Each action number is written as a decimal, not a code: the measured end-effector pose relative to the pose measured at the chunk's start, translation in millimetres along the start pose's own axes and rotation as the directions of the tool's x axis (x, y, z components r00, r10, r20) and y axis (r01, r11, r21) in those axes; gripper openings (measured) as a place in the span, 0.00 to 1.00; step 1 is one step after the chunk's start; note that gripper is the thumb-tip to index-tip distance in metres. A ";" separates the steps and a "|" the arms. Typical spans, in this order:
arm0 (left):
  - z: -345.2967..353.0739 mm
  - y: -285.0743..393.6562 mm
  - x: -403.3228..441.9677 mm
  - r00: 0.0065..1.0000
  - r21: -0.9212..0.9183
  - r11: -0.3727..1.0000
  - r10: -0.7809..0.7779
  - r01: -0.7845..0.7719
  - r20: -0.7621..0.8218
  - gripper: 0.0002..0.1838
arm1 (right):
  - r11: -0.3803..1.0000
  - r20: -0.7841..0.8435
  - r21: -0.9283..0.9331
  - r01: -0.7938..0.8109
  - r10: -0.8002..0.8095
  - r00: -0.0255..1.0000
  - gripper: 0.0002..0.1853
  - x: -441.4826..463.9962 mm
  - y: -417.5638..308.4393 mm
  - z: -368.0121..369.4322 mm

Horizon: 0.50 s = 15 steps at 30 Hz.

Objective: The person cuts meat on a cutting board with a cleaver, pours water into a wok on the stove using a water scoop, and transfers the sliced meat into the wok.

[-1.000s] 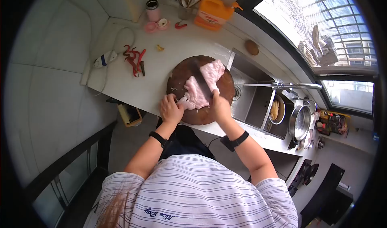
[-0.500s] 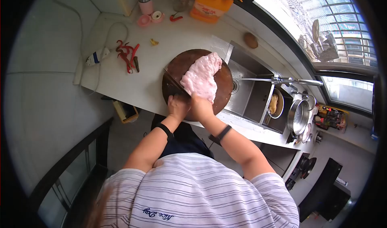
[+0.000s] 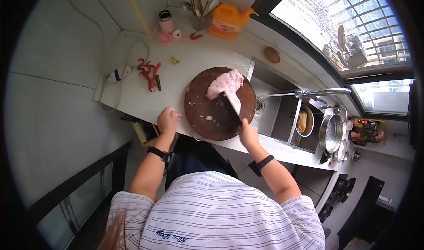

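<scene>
My right hand (image 3: 248, 134) grips the handle of a dark cleaver (image 3: 231, 108) at the near right of the round brown chopping board (image 3: 201, 104). The blade lies against a slab of pale pink raw meat (image 3: 224, 84), which is bunched toward the board's far right side. Part of the meat shows beyond the blade's right edge. My left hand (image 3: 167, 120) is off the board, to its left near the counter edge, with its fingers curled in; whether anything is inside them is hidden. Small meat scraps (image 3: 209, 118) stick to the bare part of the board.
Red chilies (image 3: 148, 74) lie on the counter at left, near a power strip (image 3: 118, 74). An orange jug (image 3: 228, 22) and an open pink flask (image 3: 166, 22) stand at the back. A steel sink (image 3: 269, 113) adjoins the board's right, with a bowl (image 3: 305, 128) inside.
My left hand has left the board and moved left. My right hand has swung right with the cleaver, and the meat is now bunched up farther back, baring the board's near part.
</scene>
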State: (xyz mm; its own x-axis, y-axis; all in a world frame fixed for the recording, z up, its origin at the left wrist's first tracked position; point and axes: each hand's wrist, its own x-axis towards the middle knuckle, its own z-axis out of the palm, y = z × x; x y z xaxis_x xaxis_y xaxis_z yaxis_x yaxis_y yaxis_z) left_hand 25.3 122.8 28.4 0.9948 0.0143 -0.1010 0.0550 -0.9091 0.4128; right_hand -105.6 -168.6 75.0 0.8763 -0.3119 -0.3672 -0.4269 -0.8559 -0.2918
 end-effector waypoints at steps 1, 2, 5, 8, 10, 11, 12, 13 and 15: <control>-8.1 12.4 -3.2 1.000 -0.274 0.962 -0.005 0.002 -0.012 0.09 | 0.999 -0.032 0.017 -0.030 0.030 0.999 0.11 7.2 2.6 -2.1; -14.2 24.7 -7.0 1.000 -0.527 0.850 -0.009 0.000 -0.014 0.10 | 0.997 -0.061 0.035 -0.064 0.066 0.996 0.10 12.1 6.2 -3.6; -24.6 64.7 -10.5 0.971 -0.775 0.628 0.131 0.073 0.198 0.07 | 0.998 -0.037 0.029 -0.055 0.057 0.998 0.11 15.8 0.1 -28.6; -27.6 103.7 -15.2 0.921 -0.947 0.263 0.291 0.184 0.260 0.05 | 0.996 -0.066 0.050 -0.069 0.072 0.995 0.12 10.2 0.4 -36.4; -22.0 115.0 -17.5 0.888 -0.918 0.235 0.264 0.320 0.377 0.06 | 0.996 -0.093 0.070 -0.062 0.068 0.993 0.13 5.3 -1.6 -36.6; -4.3 110.2 -16.7 0.885 -0.869 0.397 0.228 0.296 0.406 0.05 | 0.993 -0.118 0.107 -0.059 0.072 0.990 0.14 -0.3 -5.6 -38.3; 17.6 102.2 -17.8 0.883 -0.790 0.550 0.186 0.271 0.432 0.05 | 0.988 -0.137 0.144 -0.057 0.077 0.988 0.15 -6.7 -9.6 -38.7; 40.0 88.5 -20.1 0.878 -0.786 0.550 0.182 0.283 0.443 0.05 | 0.991 -0.241 0.129 0.042 -0.009 0.971 0.11 -12.2 -13.2 -37.5; 53.6 72.2 -23.9 0.881 -0.417 0.908 0.161 0.045 0.445 0.08 | 0.991 -0.205 0.125 0.038 -0.012 0.979 0.11 -17.9 -15.5 -33.1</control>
State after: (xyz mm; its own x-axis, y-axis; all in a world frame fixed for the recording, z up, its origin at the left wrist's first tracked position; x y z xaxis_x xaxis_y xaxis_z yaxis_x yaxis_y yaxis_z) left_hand 0.9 34.6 12.0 0.8468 -0.3190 -0.4256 0.1304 -0.6512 0.7476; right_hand -107.2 -163.4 115.3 0.9085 -0.3794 -0.1751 -0.4176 -0.8090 -0.4137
